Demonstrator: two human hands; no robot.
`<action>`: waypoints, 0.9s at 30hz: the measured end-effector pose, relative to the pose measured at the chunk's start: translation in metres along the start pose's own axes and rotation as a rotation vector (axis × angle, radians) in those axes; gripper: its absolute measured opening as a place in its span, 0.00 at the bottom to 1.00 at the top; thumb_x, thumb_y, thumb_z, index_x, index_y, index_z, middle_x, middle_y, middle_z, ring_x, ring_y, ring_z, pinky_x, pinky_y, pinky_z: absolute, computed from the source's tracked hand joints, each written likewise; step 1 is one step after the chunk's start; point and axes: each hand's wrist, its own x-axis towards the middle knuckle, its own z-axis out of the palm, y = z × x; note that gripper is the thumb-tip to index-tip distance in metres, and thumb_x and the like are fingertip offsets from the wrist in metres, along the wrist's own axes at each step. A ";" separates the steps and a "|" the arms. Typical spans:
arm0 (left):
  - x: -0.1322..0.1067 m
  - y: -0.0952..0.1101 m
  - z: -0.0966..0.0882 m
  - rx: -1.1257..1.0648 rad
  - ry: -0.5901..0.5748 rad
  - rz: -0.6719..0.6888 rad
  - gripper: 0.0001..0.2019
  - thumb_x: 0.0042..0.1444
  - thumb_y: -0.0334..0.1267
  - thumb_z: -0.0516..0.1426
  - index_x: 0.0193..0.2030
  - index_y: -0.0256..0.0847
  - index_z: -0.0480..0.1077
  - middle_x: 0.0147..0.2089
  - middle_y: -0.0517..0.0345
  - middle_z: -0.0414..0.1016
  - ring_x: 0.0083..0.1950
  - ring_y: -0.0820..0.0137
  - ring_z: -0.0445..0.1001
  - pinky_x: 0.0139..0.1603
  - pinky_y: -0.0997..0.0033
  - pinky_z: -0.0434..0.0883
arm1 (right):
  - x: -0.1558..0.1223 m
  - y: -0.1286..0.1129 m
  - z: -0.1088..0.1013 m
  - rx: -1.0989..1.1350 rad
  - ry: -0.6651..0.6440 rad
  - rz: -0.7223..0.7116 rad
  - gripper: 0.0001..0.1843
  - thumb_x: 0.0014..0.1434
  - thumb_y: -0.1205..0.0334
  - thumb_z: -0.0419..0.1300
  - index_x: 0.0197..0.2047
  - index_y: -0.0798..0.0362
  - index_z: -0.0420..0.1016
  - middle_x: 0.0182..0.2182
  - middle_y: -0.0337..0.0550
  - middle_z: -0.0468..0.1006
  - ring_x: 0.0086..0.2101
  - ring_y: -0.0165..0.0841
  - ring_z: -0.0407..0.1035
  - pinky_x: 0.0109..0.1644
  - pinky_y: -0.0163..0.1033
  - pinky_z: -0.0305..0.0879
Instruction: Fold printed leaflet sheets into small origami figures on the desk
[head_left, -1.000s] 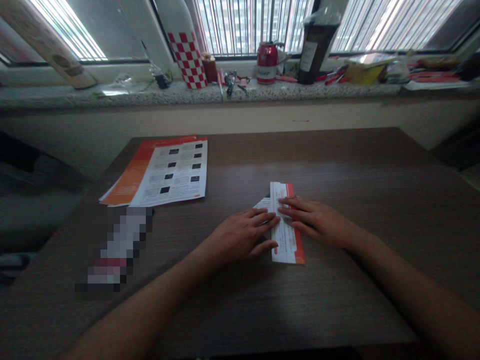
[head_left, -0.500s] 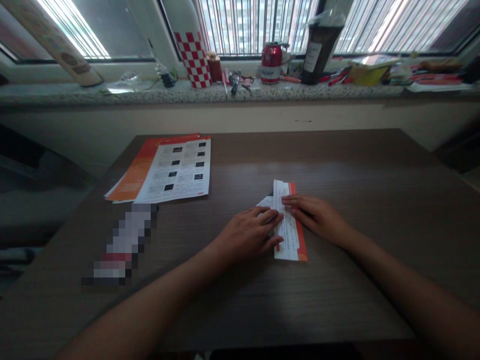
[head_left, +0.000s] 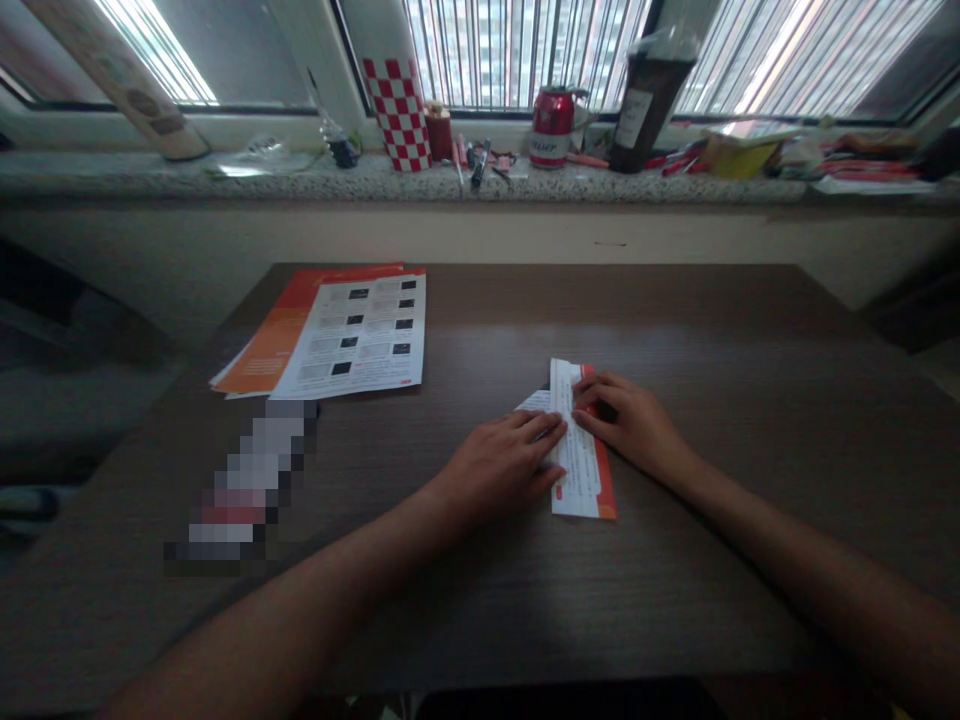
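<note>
A folded sheet of paper point(head_left: 577, 480), white with print and an orange-red strip along its right side, lies on the table. A pale printed corner of paper sticks out at its left. My left hand point(head_left: 510, 455) rests on the left part of the folded paper, palm down and fingers stretched out, holding it against the table. On the right side, my right hand point(head_left: 626, 415) touches the upper part of the paper. Its fingers are bent, with a gap between thumb and forefinger, and no paper shows gripped between them.
Several printed sheets point(head_left: 360, 340), orange and white, lie at the table's back left. Nearer me is a blurred-out long object point(head_left: 247, 480). Along the stone windowsill point(head_left: 300, 185) stand a red-checked container point(head_left: 400, 115), a red can point(head_left: 552, 128) and a dark lidded cup point(head_left: 649, 105).
My right hand has changed from fingers lying flat on the paper to bent, with the thumb apart, a little to the right. My left hand stays on the paper. The view shifts slightly.
</note>
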 end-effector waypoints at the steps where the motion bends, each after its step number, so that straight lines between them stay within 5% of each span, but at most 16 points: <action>1: 0.000 0.000 0.000 -0.004 -0.002 -0.002 0.28 0.74 0.49 0.57 0.72 0.34 0.65 0.70 0.46 0.71 0.67 0.56 0.72 0.66 0.56 0.74 | 0.001 0.000 0.000 -0.008 -0.003 0.003 0.02 0.66 0.64 0.66 0.38 0.49 0.79 0.51 0.48 0.81 0.50 0.43 0.77 0.56 0.51 0.72; 16: 0.000 -0.001 0.002 -0.027 -0.010 -0.033 0.27 0.73 0.50 0.57 0.73 0.40 0.65 0.75 0.49 0.65 0.70 0.56 0.69 0.67 0.55 0.72 | 0.015 0.006 -0.005 -0.085 -0.068 0.024 0.03 0.63 0.64 0.67 0.36 0.50 0.81 0.48 0.50 0.81 0.49 0.44 0.77 0.54 0.50 0.73; 22: -0.001 -0.002 0.006 -0.064 0.020 -0.032 0.26 0.73 0.50 0.57 0.72 0.41 0.65 0.73 0.49 0.68 0.70 0.55 0.69 0.70 0.52 0.69 | 0.024 0.007 -0.004 -0.104 -0.052 0.045 0.04 0.65 0.63 0.65 0.36 0.50 0.79 0.43 0.48 0.81 0.36 0.39 0.75 0.43 0.47 0.72; 27: -0.002 -0.004 0.009 -0.103 0.044 -0.036 0.25 0.72 0.49 0.58 0.71 0.42 0.67 0.75 0.51 0.66 0.76 0.56 0.62 0.75 0.51 0.62 | 0.041 0.018 -0.004 -0.128 -0.020 0.048 0.04 0.65 0.64 0.65 0.36 0.51 0.78 0.40 0.47 0.80 0.36 0.38 0.74 0.42 0.45 0.70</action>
